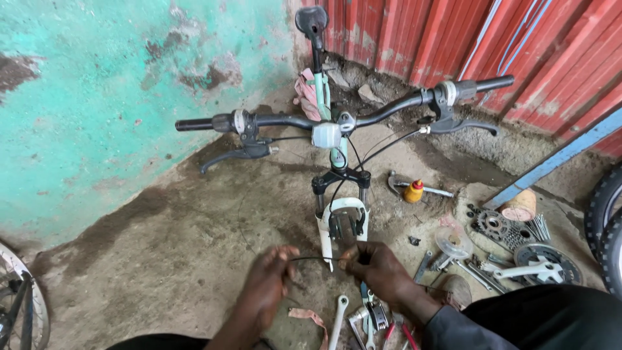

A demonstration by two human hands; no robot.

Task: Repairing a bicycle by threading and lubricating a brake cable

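Observation:
A pale green bicycle frame [322, 91] stands with its front wheel off, black handlebar [285, 120] across the middle and white suspension fork [342, 223] pointing down at me. My left hand [267, 285] pinches one end of a thin black cable [315, 258]. My right hand [376, 267] grips the cable's other end just below the fork's legs. The cable runs taut between the two hands. Brake levers [234, 155] hang from both sides of the bar.
Wrenches and pliers [368, 317] lie on the dirt floor by my right wrist. A sprocket [495, 225], a crank set [543, 266], spokes and a small yellow bottle [413, 192] lie to the right. Tyres [606, 220] stand at the far right, a wheel [19, 304] at lower left.

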